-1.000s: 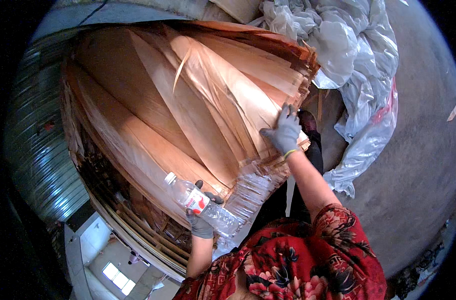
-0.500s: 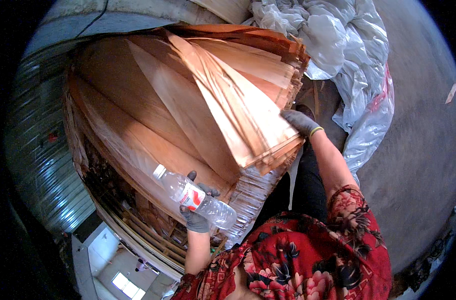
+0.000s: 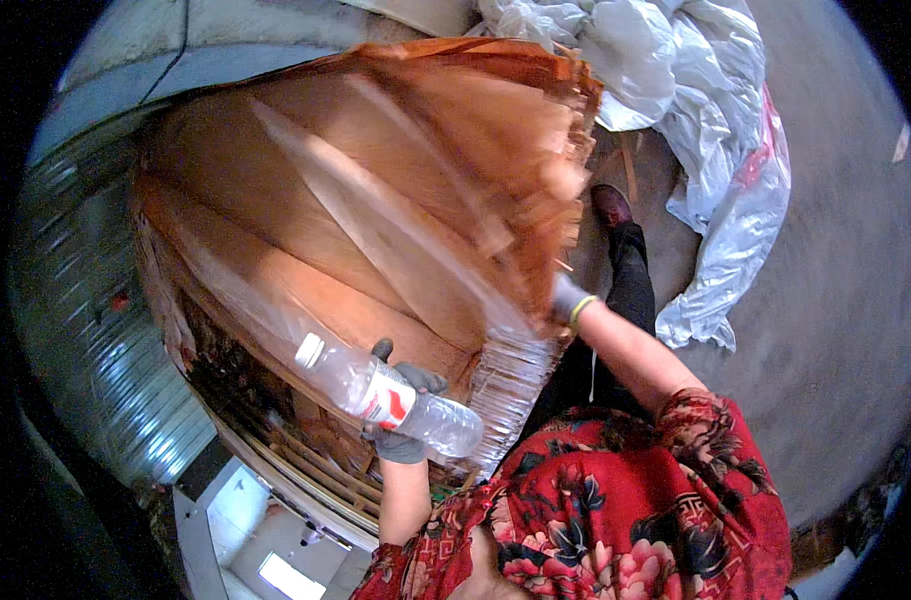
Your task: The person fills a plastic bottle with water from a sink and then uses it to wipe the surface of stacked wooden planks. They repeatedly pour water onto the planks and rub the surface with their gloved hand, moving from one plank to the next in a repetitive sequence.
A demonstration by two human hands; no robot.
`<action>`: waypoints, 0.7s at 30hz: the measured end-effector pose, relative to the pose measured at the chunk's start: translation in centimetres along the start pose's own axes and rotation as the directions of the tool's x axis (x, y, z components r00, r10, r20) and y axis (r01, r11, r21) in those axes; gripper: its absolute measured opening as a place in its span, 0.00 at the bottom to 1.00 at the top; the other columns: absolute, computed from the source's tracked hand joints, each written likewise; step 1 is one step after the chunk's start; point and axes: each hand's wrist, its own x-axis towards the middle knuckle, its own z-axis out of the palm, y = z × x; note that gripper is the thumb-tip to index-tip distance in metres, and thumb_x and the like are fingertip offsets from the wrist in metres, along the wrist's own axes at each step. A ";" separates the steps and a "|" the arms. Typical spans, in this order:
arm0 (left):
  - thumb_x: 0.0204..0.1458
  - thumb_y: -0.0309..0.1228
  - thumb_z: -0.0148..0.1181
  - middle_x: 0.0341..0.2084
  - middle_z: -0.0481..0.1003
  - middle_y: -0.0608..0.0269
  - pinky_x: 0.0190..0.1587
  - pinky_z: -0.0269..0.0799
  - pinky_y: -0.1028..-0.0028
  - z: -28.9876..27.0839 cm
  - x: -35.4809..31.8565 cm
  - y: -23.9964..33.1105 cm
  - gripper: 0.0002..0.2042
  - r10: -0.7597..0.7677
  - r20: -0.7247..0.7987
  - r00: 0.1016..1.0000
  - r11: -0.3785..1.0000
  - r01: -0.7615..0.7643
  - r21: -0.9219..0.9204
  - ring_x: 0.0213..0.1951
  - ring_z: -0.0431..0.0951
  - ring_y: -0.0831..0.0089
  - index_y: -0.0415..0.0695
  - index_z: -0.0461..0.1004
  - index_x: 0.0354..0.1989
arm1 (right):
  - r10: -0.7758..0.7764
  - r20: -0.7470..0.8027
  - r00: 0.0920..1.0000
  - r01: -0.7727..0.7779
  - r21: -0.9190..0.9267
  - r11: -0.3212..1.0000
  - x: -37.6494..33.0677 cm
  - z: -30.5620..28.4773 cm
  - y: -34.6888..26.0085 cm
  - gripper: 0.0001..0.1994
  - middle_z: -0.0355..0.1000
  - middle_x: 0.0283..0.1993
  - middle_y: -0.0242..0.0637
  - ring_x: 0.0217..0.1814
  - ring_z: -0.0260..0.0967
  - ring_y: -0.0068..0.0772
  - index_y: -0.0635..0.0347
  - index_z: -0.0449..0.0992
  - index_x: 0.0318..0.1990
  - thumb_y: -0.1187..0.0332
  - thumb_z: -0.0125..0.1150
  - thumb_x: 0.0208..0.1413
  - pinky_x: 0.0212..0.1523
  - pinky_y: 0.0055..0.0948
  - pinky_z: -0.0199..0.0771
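Observation:
My left hand (image 3: 415,378), in a dark grey glove, is closed around a clear plastic bottle (image 3: 360,385). The bottle has a white cap and a red and white label, and lies tilted above the near left side of a stack of thin wood veneer sheets (image 3: 375,240). At the stack's near right edge is my right hand (image 3: 565,298), in a grey glove with a yellow cuff. Its fingers are blurred and partly hidden by the sheets, so their grip is unclear. Sheets around the right edge are smeared by motion.
Crumpled clear plastic sheeting (image 3: 715,130) lies on the grey floor (image 3: 835,260) to the right. Silvery wrapping (image 3: 510,375) covers the stack's near corner. Wooden slats (image 3: 325,475) show at lower left. My shoe (image 3: 612,204) stands beside the stack.
My right hand has moved left and nearer to me. The light fanned sheets by it have shifted and blurred, baring the silvery wrapping more. My left hand still holds the bottle, almost unmoved.

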 end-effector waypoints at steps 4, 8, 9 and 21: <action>0.38 0.50 0.62 0.22 0.69 0.50 0.52 0.59 0.51 0.1 -0.7 1.2 0.44 0.020 0.030 0.999 1.000 -0.019 -0.022 0.45 0.68 0.53 0.41 0.47 0.60 | 0.166 0.403 0.900 -0.412 0.664 0.624 4.3 -7.9 -6.5 0.28 0.45 0.61 0.63 0.60 0.47 0.66 0.55 0.50 0.61 0.53 0.35 0.55 0.55 0.56 0.52; 0.39 0.50 0.61 0.22 0.69 0.50 0.53 0.55 0.51 0.4 -1.7 3.7 0.42 0.084 -0.043 0.995 0.996 -0.084 0.016 0.47 0.65 0.53 0.42 0.48 0.60 | 0.189 0.646 0.740 -0.661 0.750 0.025 6.0 -14.9 -7.3 0.35 0.41 0.62 0.64 0.60 0.45 0.68 0.50 0.44 0.63 0.42 0.34 0.52 0.56 0.54 0.49; 0.40 0.50 0.60 0.22 0.68 0.49 0.54 0.54 0.50 0.4 -1.8 4.1 0.42 0.092 -0.048 0.995 0.996 -0.091 0.018 0.48 0.64 0.53 0.42 0.48 0.60 | 0.214 0.638 0.740 -0.658 0.752 0.032 6.0 -14.3 -7.3 0.34 0.40 0.62 0.63 0.61 0.44 0.67 0.50 0.44 0.63 0.42 0.34 0.52 0.56 0.54 0.49; 0.43 0.48 0.57 0.20 0.67 0.47 0.57 0.44 0.48 0.2 -3.0 6.0 0.39 0.195 -0.084 0.977 0.981 -0.196 -0.003 0.55 0.55 0.53 0.43 0.48 0.60 | 0.308 0.541 0.782 -0.612 0.761 0.216 4.5 -15.6 -9.3 0.33 0.34 0.63 0.67 0.62 0.40 0.68 0.52 0.45 0.63 0.48 0.41 0.53 0.56 0.55 0.46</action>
